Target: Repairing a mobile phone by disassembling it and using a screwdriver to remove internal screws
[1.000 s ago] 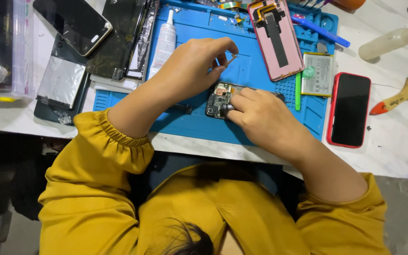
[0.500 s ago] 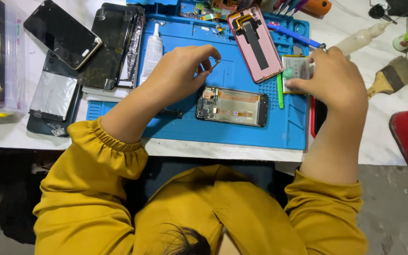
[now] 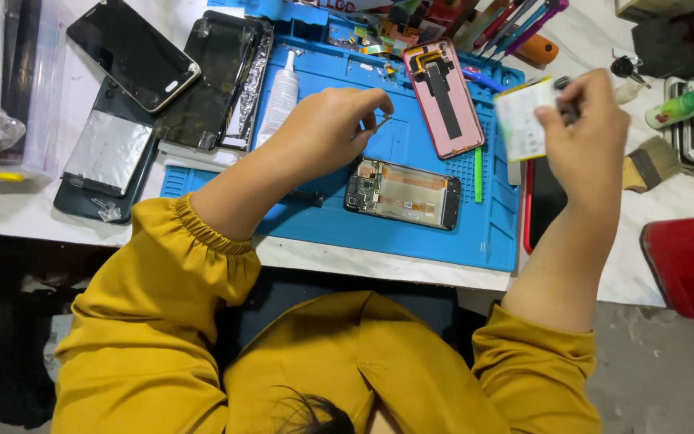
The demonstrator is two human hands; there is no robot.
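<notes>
An opened phone (image 3: 402, 193) with its circuit board bare lies on the blue work mat (image 3: 443, 241). My left hand (image 3: 327, 128) hovers just above and left of it, pinching thin metal tweezers (image 3: 379, 123). My right hand (image 3: 584, 128) is raised at the mat's right edge and grips a flat white phone battery (image 3: 522, 119), blurred by motion. A pink phone back cover (image 3: 443, 98) lies on the mat between my hands.
A glue tube (image 3: 280, 98) and green pry stick (image 3: 478, 174) rest on the mat. Several phone screens and panels (image 3: 134, 52) lie at the left. A red-edged phone (image 3: 544, 201), brush (image 3: 652, 161), bottle (image 3: 688, 104) and red container (image 3: 688, 265) stand at the right.
My right hand left the opened phone, went to the battery at the mat's right edge and lifted it up. My left hand stayed above the mat with the tweezers.
</notes>
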